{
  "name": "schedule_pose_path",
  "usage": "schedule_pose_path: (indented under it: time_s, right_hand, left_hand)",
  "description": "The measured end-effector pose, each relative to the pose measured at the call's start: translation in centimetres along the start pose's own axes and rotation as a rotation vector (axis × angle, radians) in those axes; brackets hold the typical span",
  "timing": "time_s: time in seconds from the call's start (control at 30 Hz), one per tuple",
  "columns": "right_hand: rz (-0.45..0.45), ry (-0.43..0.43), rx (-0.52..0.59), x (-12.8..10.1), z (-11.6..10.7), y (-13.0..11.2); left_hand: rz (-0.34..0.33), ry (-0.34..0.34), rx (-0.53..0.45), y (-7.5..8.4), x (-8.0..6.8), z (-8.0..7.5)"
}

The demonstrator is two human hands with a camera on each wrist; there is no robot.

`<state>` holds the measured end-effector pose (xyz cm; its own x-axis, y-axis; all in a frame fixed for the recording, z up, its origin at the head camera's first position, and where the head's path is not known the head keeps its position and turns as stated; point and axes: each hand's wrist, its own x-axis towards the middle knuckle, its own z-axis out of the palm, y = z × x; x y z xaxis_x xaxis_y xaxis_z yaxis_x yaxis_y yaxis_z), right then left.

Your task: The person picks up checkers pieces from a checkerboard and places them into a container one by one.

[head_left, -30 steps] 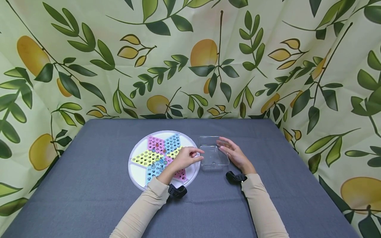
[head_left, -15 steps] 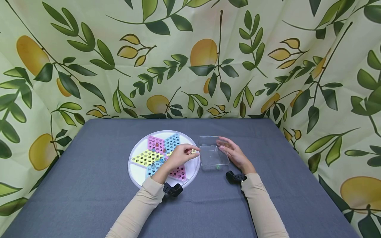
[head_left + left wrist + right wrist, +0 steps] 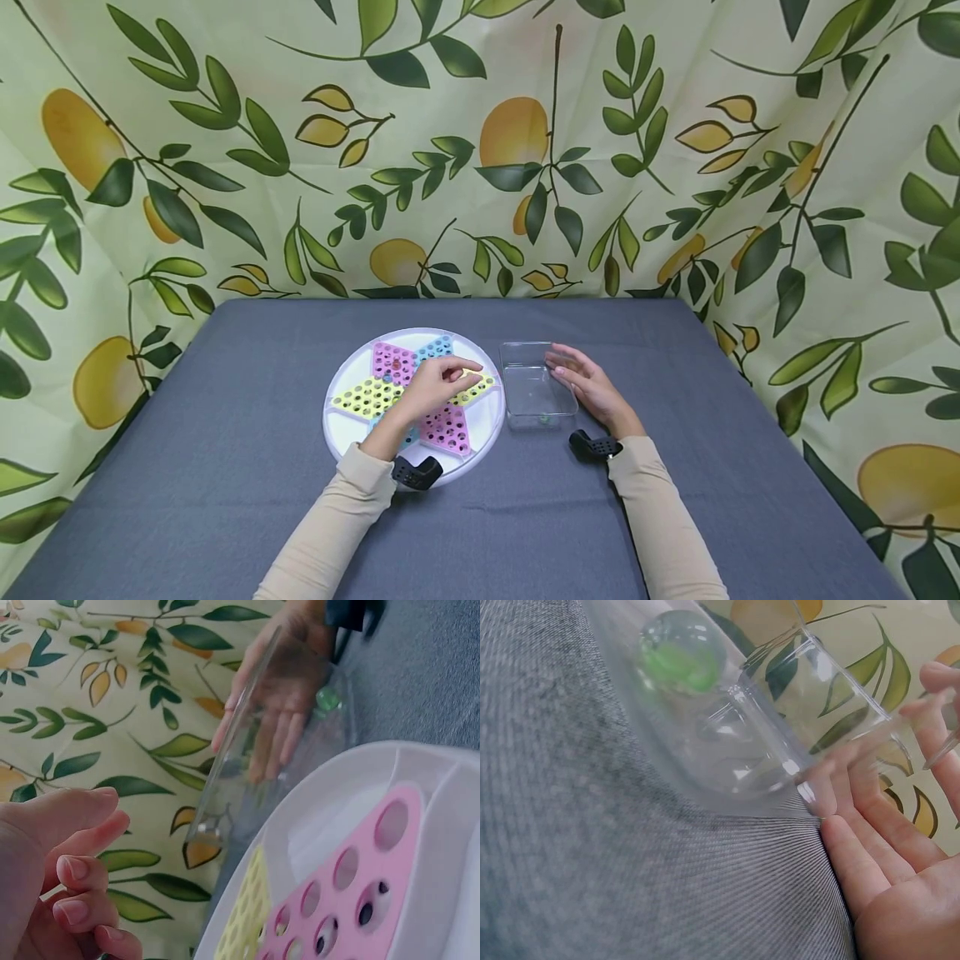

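Observation:
A round white board (image 3: pixel 339 429) with a pink, blue and yellow star of holes lies on the grey table; several marbles (image 3: pixel 389 365) sit in the holes. My left hand (image 3: pixel 433 387) hovers over the star's middle with thumb and forefinger reaching out, the other fingers (image 3: pixel 75 889) curled, and nothing held. To the right of the board stands a clear plastic box (image 3: pixel 525 371) with one green marble (image 3: pixel 542 419) at its near end. My right hand (image 3: pixel 592 393) rests with straight fingers against the box's right wall. The right wrist view shows the marble (image 3: pixel 681 646) close up.
Grey cloth (image 3: pixel 225 467) covers the table on all sides of the board and box. A leaf-and-lemon curtain (image 3: pixel 480 150) hangs behind the table and along both sides. Black wrist mounts (image 3: pixel 416 472) sit at both cuffs.
My left hand drew back leftward from the box's edge to over the board. A green marble now lies in the box. My right hand has not moved.

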<state>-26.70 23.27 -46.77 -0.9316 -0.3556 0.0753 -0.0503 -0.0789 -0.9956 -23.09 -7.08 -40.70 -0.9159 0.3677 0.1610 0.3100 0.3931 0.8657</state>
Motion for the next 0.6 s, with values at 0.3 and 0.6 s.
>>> schedule_pose_path:
  time_s: [0.3, 0.6]
  right_hand:
    - [0.009, 0.0, 0.001, 0.0, 0.0, 0.0]
    - [0.009, -0.013, -0.004, 0.0, 0.0, -0.1]
  left_hand:
    - [-0.03, 0.043, -0.008, -0.4, -0.3, -1.7]
    - [-0.082, 0.107, -0.006, -1.2, -0.6, -3.4]
